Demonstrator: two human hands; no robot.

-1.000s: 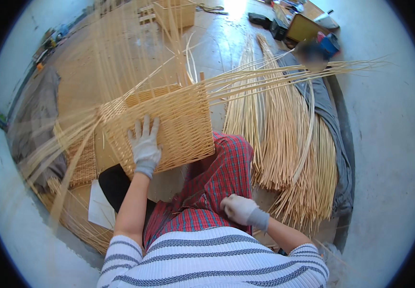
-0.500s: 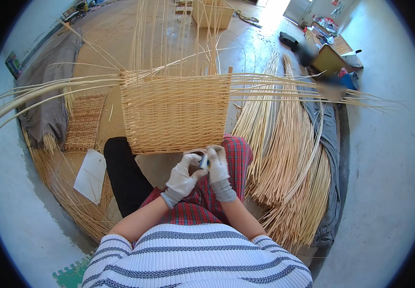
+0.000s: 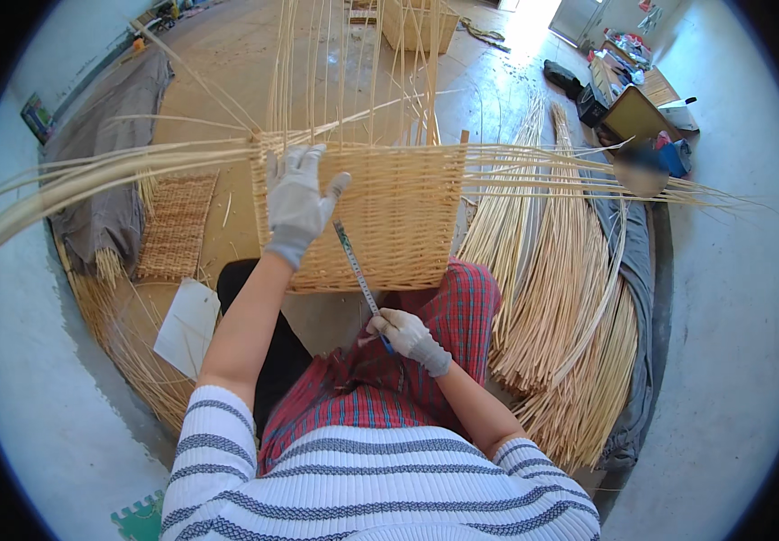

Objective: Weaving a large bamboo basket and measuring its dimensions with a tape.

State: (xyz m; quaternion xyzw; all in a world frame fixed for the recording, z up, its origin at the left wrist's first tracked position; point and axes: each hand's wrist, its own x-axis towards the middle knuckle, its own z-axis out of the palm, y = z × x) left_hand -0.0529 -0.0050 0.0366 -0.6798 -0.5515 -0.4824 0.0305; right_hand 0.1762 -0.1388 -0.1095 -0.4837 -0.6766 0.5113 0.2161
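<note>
A half-woven wicker basket lies on its side in front of my knees, with long loose stakes fanning out left, right and upward. My gloved left hand rests flat on its woven wall near the top rim, fingers spread. A thin measuring tape runs diagonally down the wall from just beside that hand. Its lower end is in my gloved right hand, which is closed on the tape case over my red checked lap.
A thick bundle of pale willow rods lies to my right on a grey cloth. At the left are a flat woven mat, a white sheet of paper and more rods. Another unfinished basket stands at the far top.
Both hands were together at the basket's lower edge. My left hand has since moved up onto the basket wall and the tape is now drawn out between the hands.
</note>
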